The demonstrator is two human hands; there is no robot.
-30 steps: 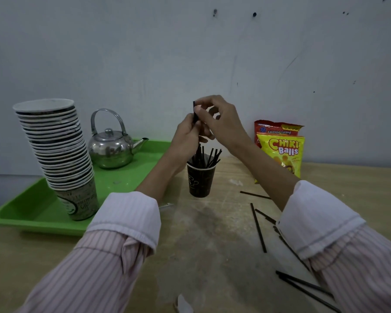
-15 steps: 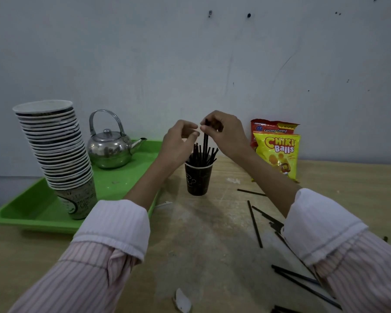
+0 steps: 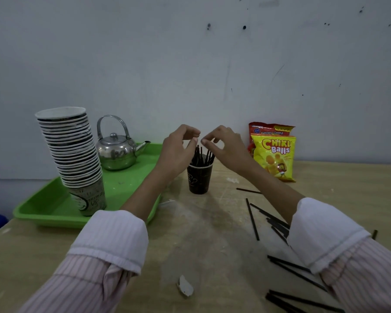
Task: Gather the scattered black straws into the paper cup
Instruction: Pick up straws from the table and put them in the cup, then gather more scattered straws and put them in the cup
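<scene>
A dark paper cup (image 3: 199, 180) stands upright in the middle of the wooden table, with several black straws (image 3: 201, 156) sticking up out of it. My left hand (image 3: 178, 150) hovers just left of the straw tops and my right hand (image 3: 224, 144) just right of them. Both have loosely curved fingers and hold nothing, their fingertips almost meeting above the cup. Several loose black straws (image 3: 252, 219) lie scattered on the table at the right, and more (image 3: 296, 273) lie near my right sleeve, partly hidden by it.
A green tray (image 3: 54, 208) at the left carries a tall leaning stack of paper cups (image 3: 72, 154) and a steel kettle (image 3: 117, 151). Two snack bags (image 3: 273, 154) lean on the wall behind. A scrap of white paper (image 3: 185, 288) lies near the front edge.
One second ago both hands held a straw upright above the cup. My right hand lowered it in, and now both hands have let go and hover over the straw tops.
</scene>
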